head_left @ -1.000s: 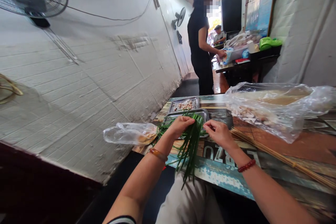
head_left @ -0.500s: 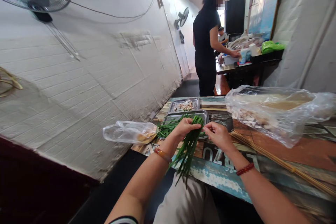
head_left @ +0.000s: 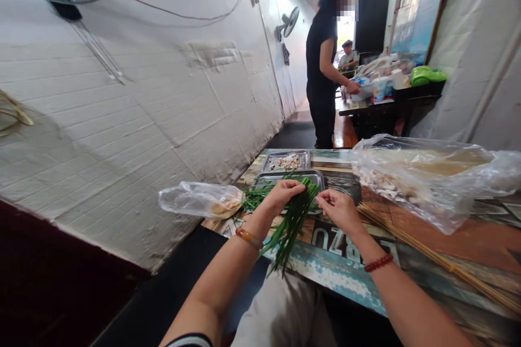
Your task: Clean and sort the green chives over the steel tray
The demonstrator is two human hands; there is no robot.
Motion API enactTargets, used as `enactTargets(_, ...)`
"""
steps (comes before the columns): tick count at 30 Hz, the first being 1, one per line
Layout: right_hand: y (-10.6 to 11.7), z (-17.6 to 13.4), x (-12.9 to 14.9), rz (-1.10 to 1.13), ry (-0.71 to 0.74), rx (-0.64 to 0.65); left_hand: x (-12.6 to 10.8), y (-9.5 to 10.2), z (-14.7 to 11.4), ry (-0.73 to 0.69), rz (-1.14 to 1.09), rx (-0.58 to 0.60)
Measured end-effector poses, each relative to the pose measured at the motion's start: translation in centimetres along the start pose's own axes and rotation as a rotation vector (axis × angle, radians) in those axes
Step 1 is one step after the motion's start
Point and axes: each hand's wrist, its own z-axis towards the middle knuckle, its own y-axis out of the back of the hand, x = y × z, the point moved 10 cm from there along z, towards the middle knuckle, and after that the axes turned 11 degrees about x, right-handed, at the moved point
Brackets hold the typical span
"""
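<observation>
A bunch of long green chives (head_left: 293,222) hangs from my left hand (head_left: 284,195), whose fingers are closed around its upper end. The blades droop past the table edge toward my lap. My right hand (head_left: 337,207) is close by on the right, its thumb and forefinger pinched at the side of the bunch; what is between them is too small to make out. Behind my hands lies a metal tray (head_left: 321,178) with more loose chives (head_left: 254,198) at its left. Bamboo skewers (head_left: 423,246) lie in a bundle to the right of my right hand.
A smaller tray (head_left: 306,157) of chopped pieces sits at the back. A clear bag (head_left: 435,173) with pale pieces lies at right, another plastic bag (head_left: 195,199) at left. Beyond the table (head_left: 337,268), a person in black (head_left: 321,59) stands at a side table (head_left: 350,110).
The bunch has tilted slightly, and my right hand stays pinched beside it. The person in black has drawn their hand back from the cup. The view has shifted a little.
</observation>
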Motion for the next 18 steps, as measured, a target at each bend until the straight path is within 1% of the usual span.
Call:
enactTargets(5, -0.1, -0.2, 0.1, -0.020, -0.022, 0.000, 0.4, 0.2, -0.2, 0.008, 0.040, -0.020)
enactTargets(13, -0.1, -0.2, -0.1, 0.009, -0.045, -0.003, 0.2, -0.8, -0.3, 0.040, 0.094, -0.013)
enactTargets(15, -0.1, -0.1, -0.3, 0.023, -0.050, -0.005, 0.0, -1.0, -0.3, 0.034, 0.090, 0.003)
enactTargets(18, -0.2, 0.0, -0.6, 0.051, -0.058, 0.003, -0.1, -1.7, -0.4, 0.037, 0.102, 0.067)
